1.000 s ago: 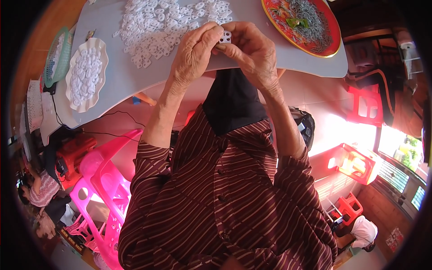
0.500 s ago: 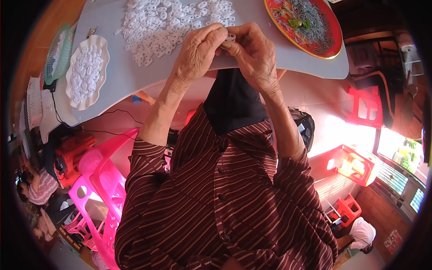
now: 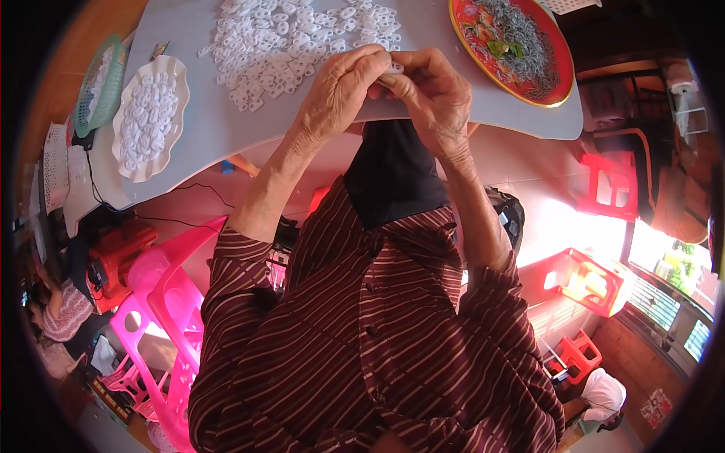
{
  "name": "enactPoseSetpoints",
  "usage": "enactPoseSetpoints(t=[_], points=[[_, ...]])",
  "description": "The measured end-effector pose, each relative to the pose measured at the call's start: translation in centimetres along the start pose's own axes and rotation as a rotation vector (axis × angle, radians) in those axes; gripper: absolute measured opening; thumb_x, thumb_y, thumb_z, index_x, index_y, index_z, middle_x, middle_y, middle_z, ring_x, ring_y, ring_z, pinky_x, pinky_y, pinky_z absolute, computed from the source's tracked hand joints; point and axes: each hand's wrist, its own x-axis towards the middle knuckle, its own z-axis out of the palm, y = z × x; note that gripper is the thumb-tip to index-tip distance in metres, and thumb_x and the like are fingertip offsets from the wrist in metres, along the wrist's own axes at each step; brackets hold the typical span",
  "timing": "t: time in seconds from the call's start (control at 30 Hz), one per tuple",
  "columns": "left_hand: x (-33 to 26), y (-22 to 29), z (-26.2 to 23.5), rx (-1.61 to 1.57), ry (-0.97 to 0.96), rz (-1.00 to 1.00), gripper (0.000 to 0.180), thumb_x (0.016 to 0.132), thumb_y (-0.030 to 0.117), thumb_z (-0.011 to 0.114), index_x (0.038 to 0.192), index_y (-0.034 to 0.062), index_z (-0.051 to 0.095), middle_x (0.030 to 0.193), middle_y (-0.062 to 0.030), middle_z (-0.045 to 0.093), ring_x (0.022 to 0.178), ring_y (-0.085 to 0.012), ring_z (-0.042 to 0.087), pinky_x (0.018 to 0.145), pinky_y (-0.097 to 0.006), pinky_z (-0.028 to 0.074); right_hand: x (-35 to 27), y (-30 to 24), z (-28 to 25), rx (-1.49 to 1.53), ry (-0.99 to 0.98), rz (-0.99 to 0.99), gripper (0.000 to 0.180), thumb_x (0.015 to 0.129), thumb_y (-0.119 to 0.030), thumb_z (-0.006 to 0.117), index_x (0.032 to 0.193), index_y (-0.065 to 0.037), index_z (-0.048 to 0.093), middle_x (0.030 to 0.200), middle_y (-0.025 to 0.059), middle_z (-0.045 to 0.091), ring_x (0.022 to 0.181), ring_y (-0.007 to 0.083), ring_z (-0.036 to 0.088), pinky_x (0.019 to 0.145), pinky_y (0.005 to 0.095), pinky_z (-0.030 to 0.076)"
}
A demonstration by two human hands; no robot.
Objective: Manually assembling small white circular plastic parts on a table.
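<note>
Between the fingertips of both hands sits a small white plastic piece (image 3: 394,68), mostly covered by my fingers. My left hand (image 3: 343,87) pinches it from the left, and my right hand (image 3: 434,94) closes on it with thumb and fingers. Both are held above the near edge of the grey table (image 3: 204,143). Just beyond them spreads a loose pile of similar white plastic pieces (image 3: 264,53) with holes. To the right stands a red tray (image 3: 563,68) with a gold rim, holding many small grey metal parts (image 3: 521,41) and a little green piece.
At the left, a scalloped white dish (image 3: 183,75) holds white oval pieces, beside a green basket (image 3: 113,83). A pink plastic chair (image 3: 162,294) stands lower left. Red stools (image 3: 604,185) are on the right. Other people (image 3: 604,396) sit at both sides.
Both hands stay together at the white piece, with slight finger movement. The whole view has shifted a little, and the hands sit slightly lower in it.
</note>
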Motion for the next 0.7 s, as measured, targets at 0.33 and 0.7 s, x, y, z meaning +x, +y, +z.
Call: enactPoseSetpoints(t=[0.33, 0.7], points=[[-0.7, -0.3, 0.4, 0.090, 0.082, 0.082, 0.019, 0.091, 0.018, 0.048, 0.085, 0.0005, 0.054, 0.071, -0.0024, 0.049, 0.070, -0.0107, 0.044, 0.062, -0.027, 0.039, 0.3, -0.1, -0.6, 0.156, 0.021, 0.155, 0.011, 0.089, -0.005, 0.054, 0.097, 0.002, 0.057, 0.079, 0.0050, 0.061, 0.072, 0.0102, 0.058, 0.066, 0.0244, 0.049], [-0.7, -0.9, 0.8, -0.057, 0.093, 0.163, 0.017, 0.092, 0.012, 0.049, 0.090, -0.0024, 0.057, 0.077, 0.0009, 0.051, 0.072, -0.0079, 0.046, 0.064, -0.021, 0.038, 0.5, -1.5, -2.0, -0.012, -0.094, 0.142, 0.018, 0.089, -0.018, 0.059, 0.085, 0.000, 0.059, 0.066, 0.0003, 0.061, 0.060, 0.0053, 0.054, 0.053, 0.0230, 0.043]])
